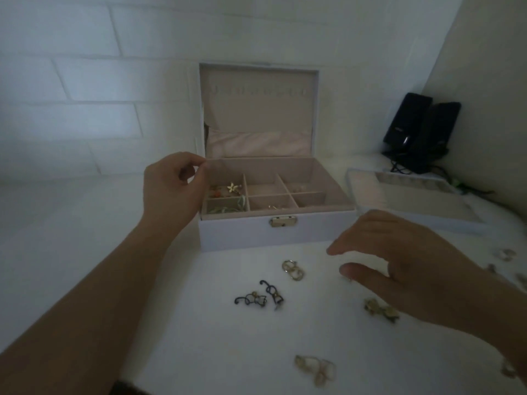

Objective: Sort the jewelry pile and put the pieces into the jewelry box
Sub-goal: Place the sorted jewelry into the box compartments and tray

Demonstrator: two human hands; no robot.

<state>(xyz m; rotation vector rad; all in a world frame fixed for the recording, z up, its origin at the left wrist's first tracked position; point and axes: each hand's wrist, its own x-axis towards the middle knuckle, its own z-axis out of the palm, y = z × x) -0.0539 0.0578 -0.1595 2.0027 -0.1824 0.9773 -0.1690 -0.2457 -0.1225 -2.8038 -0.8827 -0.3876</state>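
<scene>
One open jewelry box (278,232) mid-frame; left hand (174,186) curled, pinching unclear; right hand (399,260) spread, empty, over five loose earring clusters (293,269).

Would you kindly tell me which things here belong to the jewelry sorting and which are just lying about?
Job: jewelry box, gold rings, dark blue earrings, green piece, pale piece.
Lying about: black speakers, clear tray.

Dim, bluish light leaves the wide-angle view murky, with dark vignetted corners, bowed wall lines and a motion-blurred right hand (413,269).
</scene>
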